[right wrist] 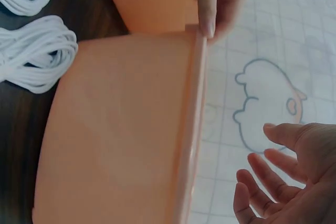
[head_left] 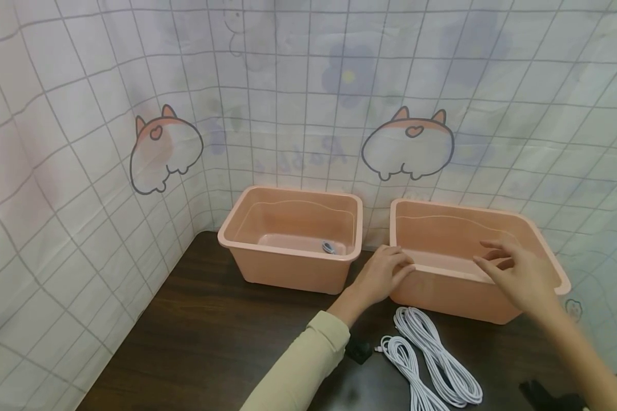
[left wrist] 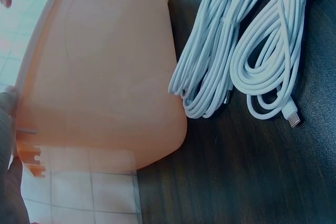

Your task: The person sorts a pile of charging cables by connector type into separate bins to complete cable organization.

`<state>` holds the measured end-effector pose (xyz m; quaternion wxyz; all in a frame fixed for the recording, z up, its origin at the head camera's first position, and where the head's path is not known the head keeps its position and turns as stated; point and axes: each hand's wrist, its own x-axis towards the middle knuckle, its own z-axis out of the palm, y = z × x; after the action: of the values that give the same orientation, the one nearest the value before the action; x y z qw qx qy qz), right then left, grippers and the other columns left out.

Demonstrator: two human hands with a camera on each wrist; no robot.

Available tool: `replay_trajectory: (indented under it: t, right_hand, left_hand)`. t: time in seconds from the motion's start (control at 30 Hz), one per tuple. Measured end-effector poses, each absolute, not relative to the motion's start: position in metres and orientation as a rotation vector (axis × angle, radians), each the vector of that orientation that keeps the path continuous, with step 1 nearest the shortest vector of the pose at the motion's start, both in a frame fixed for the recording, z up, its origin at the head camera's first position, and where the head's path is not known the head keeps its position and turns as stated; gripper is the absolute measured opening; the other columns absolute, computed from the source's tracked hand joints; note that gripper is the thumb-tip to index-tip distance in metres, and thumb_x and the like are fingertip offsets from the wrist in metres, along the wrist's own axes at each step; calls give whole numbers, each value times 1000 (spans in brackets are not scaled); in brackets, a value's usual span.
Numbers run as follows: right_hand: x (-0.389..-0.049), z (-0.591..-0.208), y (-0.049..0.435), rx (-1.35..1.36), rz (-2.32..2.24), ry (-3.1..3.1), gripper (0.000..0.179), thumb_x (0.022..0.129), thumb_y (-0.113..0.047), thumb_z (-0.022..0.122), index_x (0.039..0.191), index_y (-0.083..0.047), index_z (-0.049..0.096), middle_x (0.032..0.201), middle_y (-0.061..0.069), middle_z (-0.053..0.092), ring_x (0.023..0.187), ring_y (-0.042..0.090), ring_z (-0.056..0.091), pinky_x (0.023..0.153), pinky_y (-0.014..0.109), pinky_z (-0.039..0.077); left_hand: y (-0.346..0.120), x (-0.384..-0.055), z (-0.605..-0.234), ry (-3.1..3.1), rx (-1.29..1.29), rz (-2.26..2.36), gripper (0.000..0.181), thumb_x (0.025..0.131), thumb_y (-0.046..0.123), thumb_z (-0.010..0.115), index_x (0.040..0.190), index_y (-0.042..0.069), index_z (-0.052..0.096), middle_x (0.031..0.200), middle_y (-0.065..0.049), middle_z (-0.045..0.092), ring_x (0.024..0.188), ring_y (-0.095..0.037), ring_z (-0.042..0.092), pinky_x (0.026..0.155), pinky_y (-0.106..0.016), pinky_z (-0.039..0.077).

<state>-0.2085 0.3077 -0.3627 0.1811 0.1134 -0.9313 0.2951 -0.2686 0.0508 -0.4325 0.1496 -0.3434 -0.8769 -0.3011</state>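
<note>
My left hand [head_left: 383, 273] grips the left front corner of the right-hand peach plastic bin [head_left: 455, 294]. In the right wrist view, the thumb of that hand lies over the outside of the rim. My right hand [head_left: 516, 274] hovers over the right part of the same bin, fingers apart and slightly bent, with nothing in them. Two coiled bundles of white cable lie in front of this bin: a larger one [head_left: 444, 362] and a smaller one [head_left: 408, 365]. The smaller bundle's metal plug [left wrist: 294, 119] shows in the left wrist view.
A second peach bin [head_left: 288, 265] stands to the left, with a small bluish-white coiled item [head_left: 328, 248] inside. A small black object [head_left: 359, 349] lies beside the left sleeve, and another dark object [head_left: 550, 397] sits at the front right. Grid-patterned cloth [head_left: 298, 114] hangs behind the dark table [head_left: 200, 337].
</note>
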Motion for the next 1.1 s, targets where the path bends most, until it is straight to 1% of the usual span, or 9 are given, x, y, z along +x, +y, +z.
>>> replay_trajectory:
  t: [0.1,0.17,0.27,0.37,0.43,0.63,0.83,1.0,1.1]
  right_hand:
    - [-199,-370,304,276,831,-2608,42,98,-8,74,133,10,62,104,34,70,85,48,68,56,19,47]
    - [-193,-375,303,261,842,-2585,41,97,-8,76,131,10,64,102,32,71,84,45,69,59,15,46]
    - [-186,-382,300,250,862,-2552,38,95,-7,78,128,8,68,99,28,74,80,18,70,63,8,45]
    - [-179,-390,295,238,876,-2532,38,92,-6,80,127,6,70,96,25,75,77,-10,58,65,4,44]
    - [-175,-396,293,221,884,-2535,38,91,-6,82,126,5,70,95,25,76,76,-17,53,64,4,45]
    - [-164,-418,288,195,870,-2557,37,88,-5,84,123,2,72,95,21,76,75,-13,57,62,5,46]
    - [-159,-441,286,211,909,-2573,35,89,-5,83,121,3,72,94,18,77,75,-11,60,64,6,47]
    - [-156,-463,286,175,916,-2630,36,90,-10,84,121,2,72,96,17,78,72,-1,67,61,18,52]
    - [-155,-476,286,165,922,-2674,37,90,-12,84,122,3,72,97,14,77,72,7,70,62,24,55]
  left_hand:
    - [51,-269,-433,-2514,-989,-864,21,105,24,67,116,11,79,114,-2,76,107,-19,61,95,-22,48]
    - [51,-269,-433,-2507,-989,-860,20,105,24,67,116,11,79,113,-2,76,107,-19,62,95,-21,48]
    - [51,-269,-433,-2507,-988,-861,21,105,25,67,116,11,79,113,-2,76,107,-19,62,95,-21,48]
    - [50,-269,-433,-2513,-983,-868,22,105,25,68,116,10,79,113,-2,76,107,-19,62,96,-20,48]
    - [50,-268,-433,-2519,-982,-878,22,105,25,68,116,10,79,113,-2,76,108,-19,61,96,-21,48]
    - [50,-268,-432,-2519,-980,-860,21,104,24,69,116,11,79,114,-2,76,108,-19,62,96,-20,48]
    - [52,-269,-432,-2531,-981,-843,20,105,23,68,116,11,79,115,-2,76,108,-19,62,96,-22,48]
    - [52,-270,-433,-2532,-978,-833,20,105,24,67,116,12,79,115,-1,76,108,-19,62,97,-22,48]
    - [51,-270,-433,-2532,-975,-827,20,105,25,67,116,12,79,116,-1,76,108,-18,62,96,-21,48]
